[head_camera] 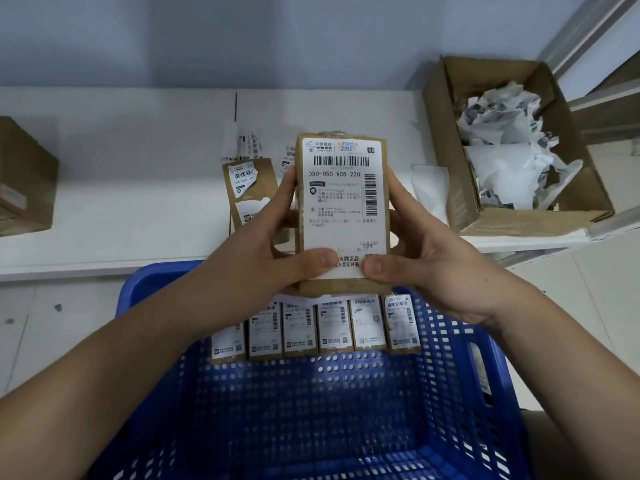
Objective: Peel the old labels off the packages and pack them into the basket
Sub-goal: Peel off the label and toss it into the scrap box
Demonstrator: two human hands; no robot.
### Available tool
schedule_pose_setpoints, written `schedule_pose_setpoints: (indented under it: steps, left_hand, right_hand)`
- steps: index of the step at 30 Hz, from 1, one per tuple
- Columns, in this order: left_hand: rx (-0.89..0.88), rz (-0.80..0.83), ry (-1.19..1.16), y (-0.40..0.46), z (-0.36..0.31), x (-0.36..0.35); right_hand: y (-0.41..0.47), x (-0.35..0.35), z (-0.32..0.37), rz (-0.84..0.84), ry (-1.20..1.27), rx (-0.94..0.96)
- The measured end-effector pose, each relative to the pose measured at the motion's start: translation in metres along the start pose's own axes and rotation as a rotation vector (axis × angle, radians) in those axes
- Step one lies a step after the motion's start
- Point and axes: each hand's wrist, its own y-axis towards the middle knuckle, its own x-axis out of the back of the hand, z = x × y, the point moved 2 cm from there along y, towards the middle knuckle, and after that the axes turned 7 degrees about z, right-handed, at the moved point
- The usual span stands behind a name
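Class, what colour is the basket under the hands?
Blue, with small holes through its walls: the basket, seen in the head view.

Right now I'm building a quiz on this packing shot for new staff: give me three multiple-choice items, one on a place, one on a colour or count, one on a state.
1. Where do the crumpled peeled labels lie?
A. in the blue basket
B. in the open cardboard box at the right
C. on the floor

2. What colour is the basket?
A. blue
B. green
C. grey

3. How is the held package gripped?
A. left hand only
B. right hand only
C. both hands, thumbs on its lower front

Answers: 1 B, the white scraps fill the cardboard box on the shelf. 2 A, its perforated walls are blue. 3 C, the left hand and right hand hold its sides, thumbs pressing the label's bottom edge.
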Motion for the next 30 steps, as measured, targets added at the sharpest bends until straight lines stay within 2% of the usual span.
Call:
schedule_pose_setpoints:
  steps: [3,7,10,14,18,22,25,28,30]
  left_hand:
    - [-0.006,0.007,-0.005,0.000,0.001,0.001]
    - [0.004,0.087,0.056,-0.001,0.004,-0.005]
    - [0.032,0.149,0.025,-0.001,0.005,-0.009]
    - [0.051,0.218,0.021,-0.003,0.003,-0.013]
    - [0.071,0.257,0.036,-0.006,0.003,-0.012]
    - [0.060,0.229,0.037,-0.005,0.002,-0.009]
    - [0.034,0.143,0.035,-0.004,0.003,-0.008]
    - [-0.009,0.031,0.040,-0.002,0.003,-0.008]
    - [-0.029,-0.045,0.042,-0.001,0.002,-0.005]
  right_hand:
    - [0.001,-0.002,-0.002,-0.052,-0.028,0.009]
    - [-0.001,0.003,-0.002,-0.246,-0.297,-0.011]
    - [-0.005,0.014,0.001,-0.358,-0.229,0.084]
    - [-0.009,0.019,0.008,-0.416,-0.162,0.165]
    - [-0.009,0.021,0.011,-0.488,-0.220,0.212]
    - [-0.008,0.015,0.007,-0.594,-0.246,0.222]
    - [-0.004,0.007,0.001,-0.534,-0.145,0.133]
    - [-0.001,-0.009,-0.011,-0.281,-0.114,0.046]
    - [0.000,-0.017,-0.015,-0.182,-0.071,-0.022]
